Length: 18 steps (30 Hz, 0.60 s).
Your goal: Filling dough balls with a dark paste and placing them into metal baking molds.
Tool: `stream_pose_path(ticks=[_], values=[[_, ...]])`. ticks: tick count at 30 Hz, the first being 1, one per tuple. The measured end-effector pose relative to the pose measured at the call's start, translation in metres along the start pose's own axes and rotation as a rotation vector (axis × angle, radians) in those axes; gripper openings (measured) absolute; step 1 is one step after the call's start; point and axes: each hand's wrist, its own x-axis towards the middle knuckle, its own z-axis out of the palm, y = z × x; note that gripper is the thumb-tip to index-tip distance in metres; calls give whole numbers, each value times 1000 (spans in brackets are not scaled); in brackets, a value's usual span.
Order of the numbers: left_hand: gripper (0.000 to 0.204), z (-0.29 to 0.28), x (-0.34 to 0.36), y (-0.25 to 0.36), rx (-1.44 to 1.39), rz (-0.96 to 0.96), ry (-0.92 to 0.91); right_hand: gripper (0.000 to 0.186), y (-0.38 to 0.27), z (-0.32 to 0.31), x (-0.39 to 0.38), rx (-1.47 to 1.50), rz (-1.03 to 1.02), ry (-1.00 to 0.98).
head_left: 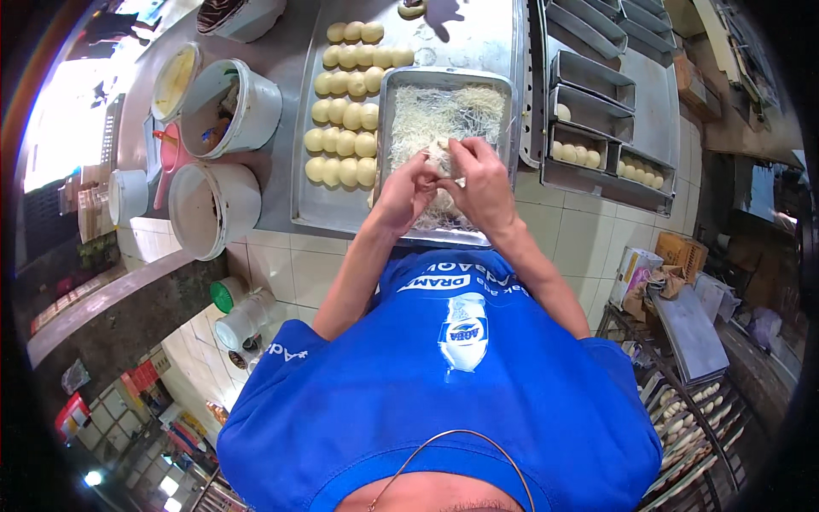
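My left hand [408,189] and my right hand [473,179] meet over a metal pan [509,111] of pale shredded food [418,111], like grated cheese. Both have bent, closed fingers around a small pale piece [438,155] with shreds on it, mostly hidden by my fingers. Just left of the pan, several rows of round dough balls [345,139] sit on a large metal tray [299,205], which extends under the pan.
Several white buckets [215,213] and a pink scoop [173,154] sit at the left. Metal loaf tins [597,77], some holding dough balls, lie at the right. Below are cartons [678,256], metal sheets [687,333], a rack of dough [691,410] and plastic containers [243,320].
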Motion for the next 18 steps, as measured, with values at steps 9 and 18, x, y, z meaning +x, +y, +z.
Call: stream_pose_path(ticks=[9, 18], values=[[47, 28, -14, -3, 339, 671, -97, 32, -20, -31, 7, 303, -32, 43], [48, 45, -35, 18, 714, 665, 36, 24, -20, -55, 0, 503, 283, -44]])
